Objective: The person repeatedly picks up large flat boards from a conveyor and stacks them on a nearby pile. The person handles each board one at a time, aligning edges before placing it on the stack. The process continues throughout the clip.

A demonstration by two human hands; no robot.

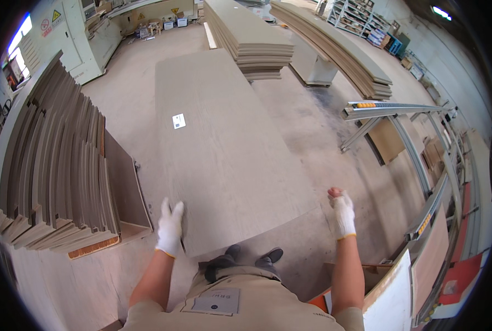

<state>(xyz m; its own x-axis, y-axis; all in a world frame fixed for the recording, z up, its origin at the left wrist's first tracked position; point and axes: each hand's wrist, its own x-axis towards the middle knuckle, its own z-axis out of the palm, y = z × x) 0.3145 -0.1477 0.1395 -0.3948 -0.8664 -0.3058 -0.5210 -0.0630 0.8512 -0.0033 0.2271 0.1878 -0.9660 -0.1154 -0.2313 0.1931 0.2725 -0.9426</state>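
Observation:
A large flat wood-grain panel (224, 143) with a small white label (178, 121) stretches away in front of me, its near edge close to my feet. My left hand (170, 227), in a white knitted glove, is at the panel's near left edge with its fingers apart. Whether it touches the edge I cannot tell. Just off the near right corner is my right hand (342, 214), also gloved, with bare fingertips showing. Its fingers are curled loosely together, apart from the panel, and no object shows in them.
A tight row of upright brown boards (64, 160) stands close on my left. Stacked panels (251, 44) and a second long stack (340, 49) lie beyond. A metal roller frame (395, 107) runs along the right, and a white-edged board (389, 292) stands near my right elbow.

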